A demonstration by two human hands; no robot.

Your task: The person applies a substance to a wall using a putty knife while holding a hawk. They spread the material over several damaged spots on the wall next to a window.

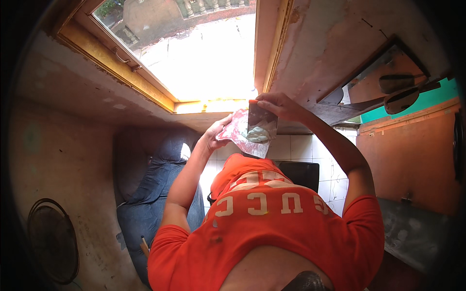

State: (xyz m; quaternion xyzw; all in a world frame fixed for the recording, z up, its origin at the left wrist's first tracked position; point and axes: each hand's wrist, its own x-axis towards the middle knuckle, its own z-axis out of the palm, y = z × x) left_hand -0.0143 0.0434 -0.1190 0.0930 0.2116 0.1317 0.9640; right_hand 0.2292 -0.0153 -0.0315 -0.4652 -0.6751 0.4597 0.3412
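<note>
- The putty knife [261, 119] hid part of our left hand's [217, 132] board from us.
- The fan [52, 240] was cut off at the left edge.
- We couldn't identify the grey lump on the blade.

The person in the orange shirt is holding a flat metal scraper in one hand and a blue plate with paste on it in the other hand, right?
Not quite. The head view shows the plate-like board in the left hand is pinkish-white, not blue. The rest holds: the person's orange shirt, and the right hand holding the flat metal scraper with pale paste.
</note>
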